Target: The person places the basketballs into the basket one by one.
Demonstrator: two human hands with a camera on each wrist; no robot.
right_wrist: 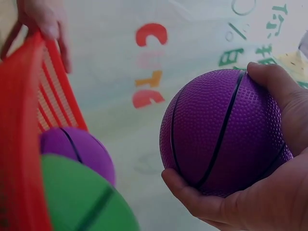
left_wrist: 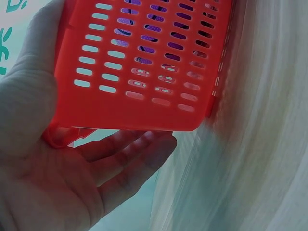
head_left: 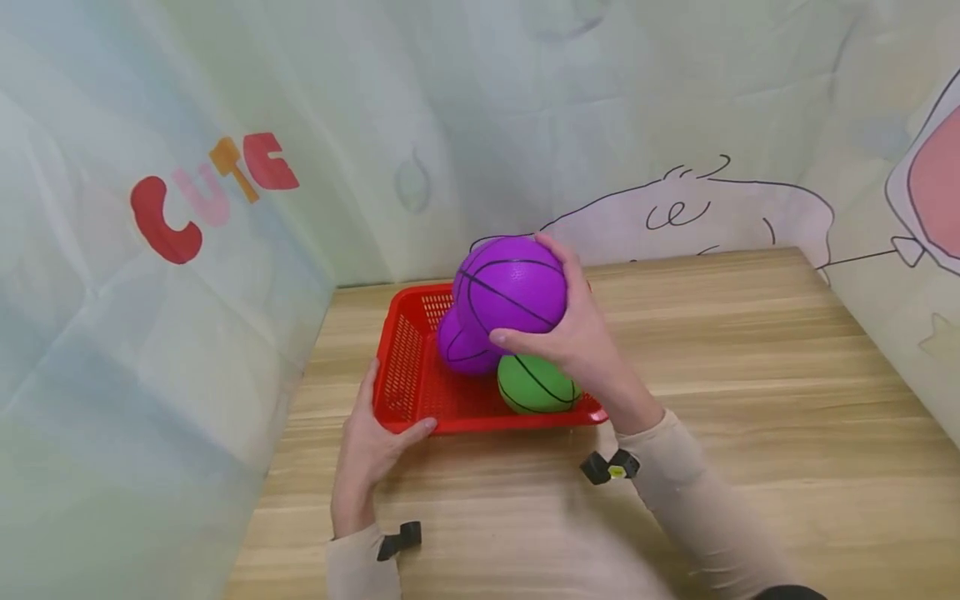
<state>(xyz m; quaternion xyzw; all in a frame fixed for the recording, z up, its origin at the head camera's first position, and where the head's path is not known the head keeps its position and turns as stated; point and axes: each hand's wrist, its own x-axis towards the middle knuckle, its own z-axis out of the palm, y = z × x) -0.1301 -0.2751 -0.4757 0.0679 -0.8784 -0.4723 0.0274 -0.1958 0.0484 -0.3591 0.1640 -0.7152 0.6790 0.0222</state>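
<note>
My right hand (head_left: 581, 333) grips a purple toy basketball (head_left: 510, 283) with black lines, thumb and fingers spread around it. The ball is above the red plastic basket (head_left: 405, 333); in the right wrist view a gap shows between this ball (right_wrist: 216, 130) and the things in the basket. Inside lie a second purple ball (head_left: 461, 346), partly hidden, and a green ball (head_left: 536, 385) at the front right. My left hand (head_left: 371, 442) holds the basket's front left corner, thumb at the front rim, fingers along the left side. The left wrist view shows the slotted wall (left_wrist: 139, 72) between thumb and fingers.
Under the basket is a wood-grain table (head_left: 735, 375). A printed curtain (head_left: 247, 108) with coloured letters stands behind and to the left of it. Dark wrist straps (head_left: 401, 537) sit on both sleeves.
</note>
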